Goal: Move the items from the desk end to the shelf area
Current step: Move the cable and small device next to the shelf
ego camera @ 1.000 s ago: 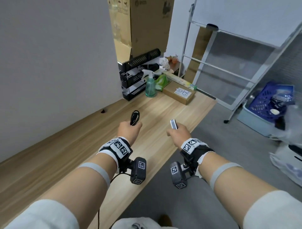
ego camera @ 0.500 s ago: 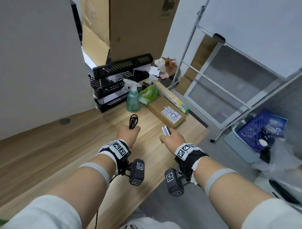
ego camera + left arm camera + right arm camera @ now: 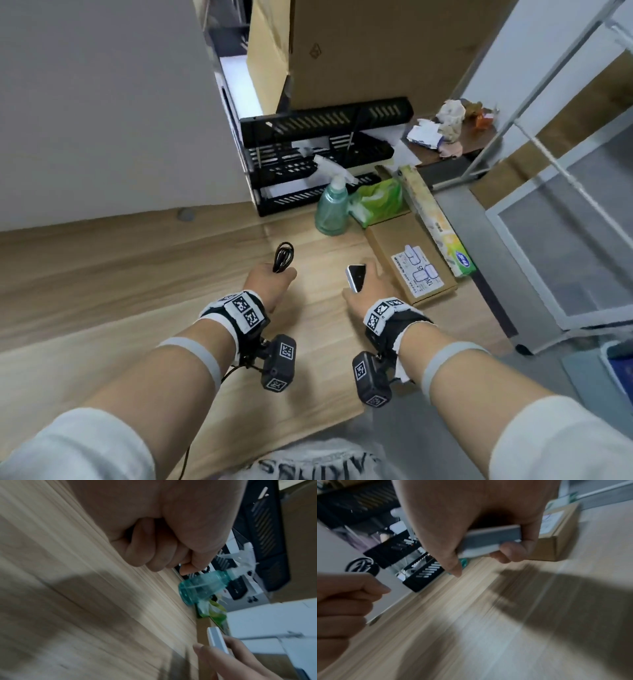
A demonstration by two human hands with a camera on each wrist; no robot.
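Head view: left hand (image 3: pixel 269 282) fisted round a coiled black cable (image 3: pixel 283 257), loop poking up above the knuckles; right hand (image 3: pixel 364 287) pinching a small white device (image 3: pixel 356 278), dark face up. Both carried low over the wooden tabletop (image 3: pixel 137 274), forearms reaching forward side by side, near the black tiered shelf rack (image 3: pixel 318 154). Standing between hands and rack: green spray bottle (image 3: pixel 331 209), green wipes pack (image 3: pixel 376 202), flat cardboard box (image 3: pixel 407 267).

Left wrist view: blurred. Fingers (image 3: pixel 145 555) curled tight into the palm; cable itself hidden inside the fist. Spray bottle (image 3: pixel 202 586) just ahead, rack (image 3: pixel 267 547) behind it.

Right wrist view: device (image 3: pixel 491 539) clamped by its long edges, thumb (image 3: pixel 452 561) on one side, fingertips (image 3: pixel 510 551) on the other. Cable (image 3: pixel 362 566) showing above the left hand (image 3: pixel 342 601).

Probably light, both. Cable soft and springy, likely to uncoil once released, so best gripped across the whole bundle. Device rigid, smooth, likely slippery; edge grip suits, kept clear of the face.
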